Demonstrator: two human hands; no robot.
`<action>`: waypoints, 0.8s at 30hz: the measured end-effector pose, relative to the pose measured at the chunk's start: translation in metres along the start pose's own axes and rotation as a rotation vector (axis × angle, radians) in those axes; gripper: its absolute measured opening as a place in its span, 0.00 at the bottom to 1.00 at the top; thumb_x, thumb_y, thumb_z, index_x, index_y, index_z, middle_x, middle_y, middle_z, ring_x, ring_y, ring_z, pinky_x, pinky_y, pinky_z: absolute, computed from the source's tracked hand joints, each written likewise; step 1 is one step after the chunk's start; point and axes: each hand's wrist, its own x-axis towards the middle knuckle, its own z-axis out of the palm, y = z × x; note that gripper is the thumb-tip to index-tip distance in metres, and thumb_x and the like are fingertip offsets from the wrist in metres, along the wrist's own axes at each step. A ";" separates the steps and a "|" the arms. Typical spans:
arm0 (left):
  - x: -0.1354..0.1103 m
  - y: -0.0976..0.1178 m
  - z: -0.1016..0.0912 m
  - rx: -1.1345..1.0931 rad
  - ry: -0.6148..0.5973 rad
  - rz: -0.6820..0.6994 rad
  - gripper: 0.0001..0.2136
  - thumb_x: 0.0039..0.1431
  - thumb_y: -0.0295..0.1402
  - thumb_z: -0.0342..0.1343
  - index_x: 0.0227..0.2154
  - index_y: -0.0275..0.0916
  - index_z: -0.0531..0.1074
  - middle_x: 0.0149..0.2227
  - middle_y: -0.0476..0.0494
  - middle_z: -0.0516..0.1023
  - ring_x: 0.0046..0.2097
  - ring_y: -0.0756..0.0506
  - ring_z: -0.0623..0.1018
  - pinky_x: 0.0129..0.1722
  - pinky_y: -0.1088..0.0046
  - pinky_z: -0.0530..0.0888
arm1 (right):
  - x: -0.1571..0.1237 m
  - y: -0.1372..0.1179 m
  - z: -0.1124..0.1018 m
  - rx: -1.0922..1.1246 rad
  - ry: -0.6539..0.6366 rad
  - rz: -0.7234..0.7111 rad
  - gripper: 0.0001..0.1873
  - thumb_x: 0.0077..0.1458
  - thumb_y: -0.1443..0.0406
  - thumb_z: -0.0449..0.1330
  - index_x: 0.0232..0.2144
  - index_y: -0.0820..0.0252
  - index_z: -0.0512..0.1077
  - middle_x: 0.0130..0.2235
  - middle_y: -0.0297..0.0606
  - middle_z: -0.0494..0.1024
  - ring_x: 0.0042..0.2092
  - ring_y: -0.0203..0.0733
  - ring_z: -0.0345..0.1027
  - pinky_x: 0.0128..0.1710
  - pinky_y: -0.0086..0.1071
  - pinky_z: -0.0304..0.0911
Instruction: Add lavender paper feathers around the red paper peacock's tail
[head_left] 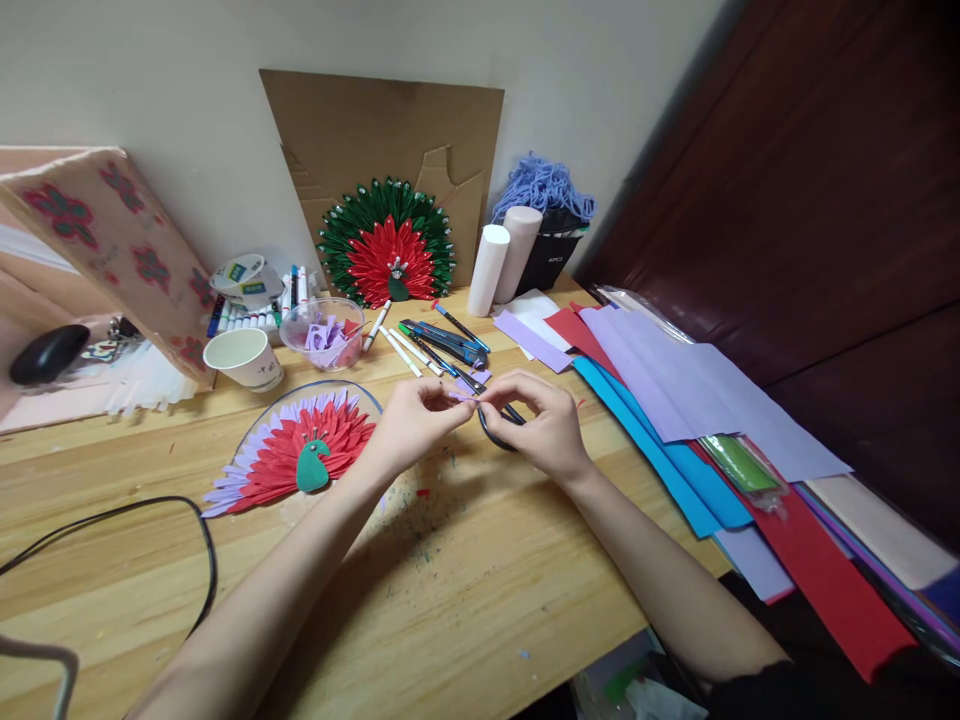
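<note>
My left hand point(420, 422) and my right hand point(541, 425) meet over the middle of the desk. Between their fingertips they pinch a small purple paper piece point(461, 397), mostly hidden by the fingers. Just under my right hand lies a black loop-shaped handle point(493, 430), perhaps of scissors, partly covered. To the left of my left hand, a peacock of red and purple paper petals point(300, 455) with a green body rests on a clear round sheet. Behind the hands are a blue utility knife point(450, 343) and several markers point(401, 352).
A clear bowl point(296, 335) of purple and red scraps stands beside a paper cup point(247, 360). A finished-looking green and red peacock point(390, 245) leans on cardboard point(375, 120). Coloured paper sheets point(675, 390) pile along the right. A black cable point(210, 545) curves at left.
</note>
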 end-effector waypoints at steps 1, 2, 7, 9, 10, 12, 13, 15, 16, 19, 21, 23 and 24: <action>0.000 0.000 0.000 0.012 -0.001 -0.002 0.06 0.44 0.32 0.59 0.24 0.34 0.73 0.27 0.46 0.77 0.29 0.51 0.74 0.33 0.75 0.70 | 0.000 -0.001 -0.001 -0.030 -0.003 -0.031 0.04 0.47 0.71 0.59 0.28 0.59 0.71 0.30 0.34 0.73 0.32 0.35 0.67 0.32 0.30 0.65; 0.000 0.001 -0.001 0.024 -0.003 -0.006 0.06 0.44 0.32 0.58 0.23 0.34 0.73 0.26 0.47 0.77 0.29 0.51 0.74 0.33 0.75 0.70 | 0.000 -0.002 -0.001 -0.051 -0.008 -0.057 0.04 0.47 0.71 0.58 0.28 0.58 0.71 0.30 0.34 0.73 0.31 0.35 0.67 0.32 0.30 0.65; 0.001 0.002 -0.003 0.030 -0.046 -0.038 0.05 0.44 0.31 0.56 0.23 0.35 0.73 0.25 0.47 0.76 0.29 0.50 0.74 0.34 0.74 0.70 | 0.000 -0.002 -0.002 -0.097 -0.046 -0.120 0.06 0.48 0.72 0.57 0.29 0.57 0.71 0.31 0.34 0.74 0.32 0.35 0.67 0.33 0.30 0.65; 0.001 0.003 -0.004 0.035 -0.069 -0.048 0.05 0.45 0.31 0.55 0.23 0.35 0.73 0.25 0.48 0.76 0.29 0.50 0.74 0.35 0.74 0.69 | 0.000 -0.001 -0.002 -0.106 -0.052 -0.133 0.06 0.48 0.72 0.57 0.30 0.57 0.71 0.31 0.34 0.74 0.32 0.36 0.68 0.33 0.31 0.65; 0.001 0.004 -0.005 0.047 -0.079 -0.049 0.05 0.45 0.31 0.55 0.22 0.36 0.73 0.25 0.48 0.76 0.30 0.50 0.73 0.35 0.75 0.69 | 0.000 0.000 -0.002 -0.106 -0.054 -0.138 0.07 0.48 0.72 0.57 0.30 0.57 0.72 0.31 0.34 0.74 0.32 0.36 0.68 0.34 0.31 0.65; 0.001 0.006 -0.007 0.076 -0.088 -0.047 0.06 0.46 0.32 0.54 0.21 0.36 0.73 0.24 0.48 0.75 0.30 0.50 0.73 0.35 0.75 0.68 | -0.001 0.000 -0.002 -0.090 -0.054 -0.141 0.07 0.48 0.71 0.57 0.30 0.57 0.72 0.32 0.34 0.74 0.33 0.36 0.68 0.34 0.31 0.65; 0.001 0.007 -0.008 0.085 -0.090 -0.044 0.06 0.46 0.32 0.53 0.21 0.36 0.73 0.24 0.48 0.75 0.30 0.50 0.73 0.35 0.75 0.68 | -0.001 -0.001 -0.002 -0.075 -0.055 -0.135 0.07 0.48 0.71 0.58 0.30 0.57 0.72 0.32 0.34 0.75 0.33 0.36 0.68 0.34 0.31 0.66; 0.000 0.008 -0.008 0.087 -0.085 -0.041 0.06 0.46 0.31 0.54 0.21 0.35 0.73 0.24 0.48 0.75 0.30 0.51 0.73 0.34 0.75 0.68 | -0.001 -0.001 -0.001 -0.026 -0.046 -0.089 0.06 0.48 0.70 0.58 0.31 0.57 0.73 0.32 0.35 0.75 0.33 0.36 0.69 0.33 0.30 0.66; 0.000 0.008 -0.008 0.084 -0.077 -0.037 0.06 0.46 0.31 0.54 0.22 0.35 0.73 0.24 0.48 0.75 0.29 0.51 0.73 0.34 0.75 0.68 | -0.001 0.000 0.000 0.011 -0.042 -0.046 0.05 0.48 0.69 0.58 0.31 0.58 0.73 0.32 0.36 0.75 0.33 0.36 0.69 0.33 0.30 0.67; 0.000 0.008 -0.005 0.089 -0.046 -0.006 0.06 0.45 0.31 0.55 0.23 0.34 0.73 0.25 0.46 0.75 0.28 0.51 0.72 0.31 0.76 0.68 | -0.001 0.004 0.003 0.141 -0.044 0.115 0.04 0.48 0.66 0.60 0.30 0.60 0.73 0.32 0.37 0.76 0.32 0.37 0.70 0.32 0.30 0.68; -0.001 0.009 -0.003 0.133 -0.020 0.026 0.06 0.45 0.31 0.55 0.24 0.33 0.73 0.26 0.45 0.76 0.27 0.50 0.72 0.29 0.76 0.68 | -0.001 0.007 0.004 0.200 -0.054 0.188 0.06 0.47 0.64 0.61 0.29 0.61 0.73 0.30 0.38 0.76 0.31 0.37 0.71 0.33 0.30 0.68; -0.003 0.010 -0.001 0.199 0.009 0.075 0.07 0.45 0.32 0.56 0.24 0.32 0.73 0.25 0.45 0.75 0.27 0.50 0.72 0.28 0.76 0.68 | 0.000 0.010 0.005 0.222 -0.049 0.221 0.07 0.47 0.63 0.62 0.28 0.62 0.73 0.29 0.37 0.76 0.31 0.37 0.70 0.33 0.30 0.68; -0.003 0.011 -0.001 0.230 0.023 0.105 0.06 0.46 0.32 0.56 0.24 0.33 0.72 0.25 0.45 0.75 0.27 0.50 0.72 0.28 0.76 0.68 | 0.000 0.011 0.005 0.226 -0.046 0.227 0.07 0.46 0.63 0.62 0.28 0.62 0.73 0.29 0.37 0.76 0.30 0.36 0.70 0.32 0.30 0.68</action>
